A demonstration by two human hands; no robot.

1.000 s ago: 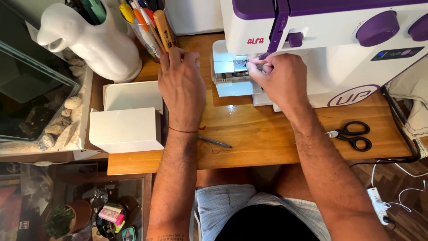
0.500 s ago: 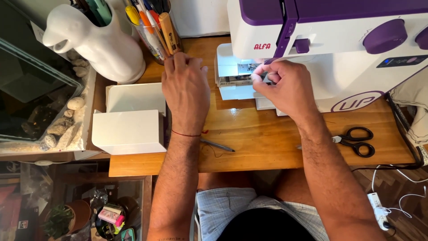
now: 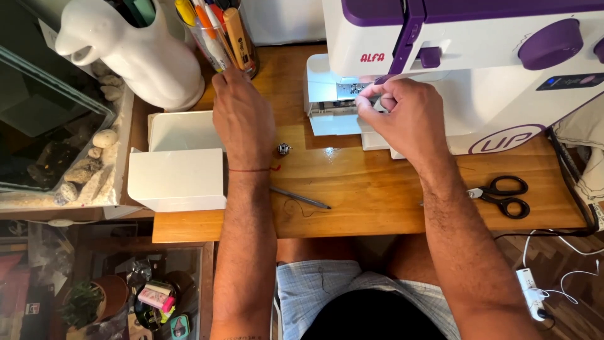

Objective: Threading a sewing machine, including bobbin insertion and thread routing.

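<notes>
Filling the upper right of the frame, the white and purple sewing machine [image 3: 478, 69] is cut off at the top and right edge. The right hand [image 3: 402, 116] is curled almost shut at the machine's needle spot, fingers pinched on something too small to make out. The left hand [image 3: 242, 116] lies flat and open on the wooden table [image 3: 377, 189], fingertips by the pen cup [image 3: 220, 31], near a small silver bobbin [image 3: 284, 149].
</notes>
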